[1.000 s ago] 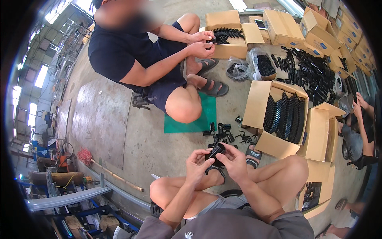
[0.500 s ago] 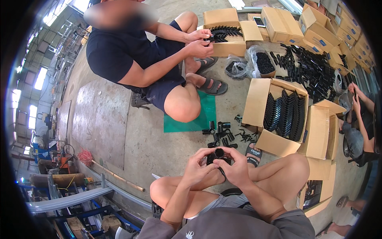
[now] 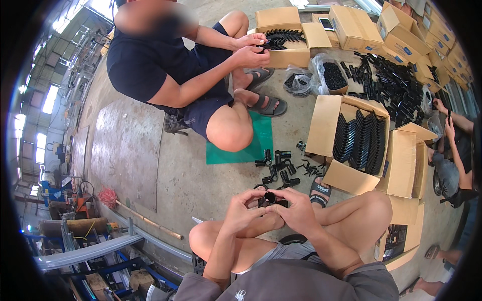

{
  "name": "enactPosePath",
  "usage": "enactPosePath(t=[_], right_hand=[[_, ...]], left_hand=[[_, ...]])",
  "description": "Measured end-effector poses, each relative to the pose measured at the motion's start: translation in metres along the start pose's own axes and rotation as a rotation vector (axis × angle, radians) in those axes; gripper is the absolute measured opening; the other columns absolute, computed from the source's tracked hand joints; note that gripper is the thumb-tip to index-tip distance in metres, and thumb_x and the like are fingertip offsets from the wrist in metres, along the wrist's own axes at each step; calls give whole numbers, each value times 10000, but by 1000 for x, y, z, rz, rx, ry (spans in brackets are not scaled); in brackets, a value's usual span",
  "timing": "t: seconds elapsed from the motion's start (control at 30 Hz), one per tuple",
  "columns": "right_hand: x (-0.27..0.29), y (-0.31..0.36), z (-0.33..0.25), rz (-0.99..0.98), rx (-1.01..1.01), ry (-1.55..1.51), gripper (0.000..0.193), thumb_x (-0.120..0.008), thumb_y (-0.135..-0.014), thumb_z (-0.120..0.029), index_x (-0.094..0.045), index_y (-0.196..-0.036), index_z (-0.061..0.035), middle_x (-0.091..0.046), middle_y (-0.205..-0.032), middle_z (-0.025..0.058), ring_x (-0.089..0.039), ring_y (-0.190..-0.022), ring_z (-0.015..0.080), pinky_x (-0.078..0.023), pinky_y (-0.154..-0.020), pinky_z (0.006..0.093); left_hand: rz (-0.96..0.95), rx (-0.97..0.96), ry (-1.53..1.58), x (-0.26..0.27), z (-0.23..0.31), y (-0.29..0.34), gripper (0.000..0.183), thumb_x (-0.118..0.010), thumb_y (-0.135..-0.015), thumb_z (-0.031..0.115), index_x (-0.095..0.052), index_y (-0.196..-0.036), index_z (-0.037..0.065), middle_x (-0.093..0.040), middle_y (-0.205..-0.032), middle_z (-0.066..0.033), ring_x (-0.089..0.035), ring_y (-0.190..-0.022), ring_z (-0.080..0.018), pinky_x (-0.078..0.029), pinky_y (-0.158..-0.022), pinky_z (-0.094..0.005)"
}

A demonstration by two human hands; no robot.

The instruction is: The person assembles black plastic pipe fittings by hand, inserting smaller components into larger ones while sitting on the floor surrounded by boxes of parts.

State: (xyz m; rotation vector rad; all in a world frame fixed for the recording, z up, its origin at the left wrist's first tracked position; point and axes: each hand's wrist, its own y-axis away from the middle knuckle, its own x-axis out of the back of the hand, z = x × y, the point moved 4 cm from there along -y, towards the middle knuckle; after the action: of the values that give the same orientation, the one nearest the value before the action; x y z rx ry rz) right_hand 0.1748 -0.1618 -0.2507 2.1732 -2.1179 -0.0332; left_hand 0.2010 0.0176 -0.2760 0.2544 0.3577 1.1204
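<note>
Between my two hands, above my crossed legs, is a black tubular fitting (image 3: 270,197) with its round open end facing up. My left hand (image 3: 242,209) grips its left side with curled fingers and thumb. From the other side, my right hand (image 3: 296,208) closes on it. Part of the fitting is hidden by my fingers. Several loose black pipe fittings (image 3: 279,164) lie on the floor just beyond, with small dark bolts (image 3: 312,168) scattered to their right. An open carton (image 3: 320,129) of neatly stacked black fittings stands to the right.
Opposite me sits a co-worker (image 3: 145,75), both hands on a small dark piece beside another open carton (image 3: 286,61). A green sheet (image 3: 236,153) lies under their feet. Bags of small black parts (image 3: 298,83) and a large heap of black pieces (image 3: 391,85) lie farther right, near another person (image 3: 459,145).
My hands have shifted slightly left with the fitting, and it is turned a little, its open end now more visible. The co-worker's hands have moved slightly; the person at right has moved their hands.
</note>
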Motion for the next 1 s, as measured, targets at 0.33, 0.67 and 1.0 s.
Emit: enactPosePath(t=[0.33,0.67,1.0], right_hand=[[3,-19,38,20,-12,-268,483,-694,-904,-141,-543,-1350,-37,-618,-1167,144,-640,-1023,208,-512,-892,320],[-7,-13,37,-187,32,-4,399,-761,-789,-78,-642,-1170,-55,-632,-1060,89,-637,-941,179,-528,-774,291],[-3,-11,59,-213,-173,-259,315,-729,-851,-55,-621,-1139,11,-662,-986,49,-641,-876,109,-526,-757,252]], left_hand=[[144,70,244,10,-12,-8,338,-702,-874,25,-583,-1190,-7,-679,-1115,-93,-658,-997,-143,-545,-856,-294],[204,322,422,18,-30,-4,301,-615,-969,208,-592,-1191,6,-677,-1092,-62,-660,-964,-151,-567,-844,-347],[482,41,-218,10,-11,-4,384,-593,-983,313,-585,-1237,25,-606,-1245,-99,-538,-1224,-219,-453,-1002,-435]])
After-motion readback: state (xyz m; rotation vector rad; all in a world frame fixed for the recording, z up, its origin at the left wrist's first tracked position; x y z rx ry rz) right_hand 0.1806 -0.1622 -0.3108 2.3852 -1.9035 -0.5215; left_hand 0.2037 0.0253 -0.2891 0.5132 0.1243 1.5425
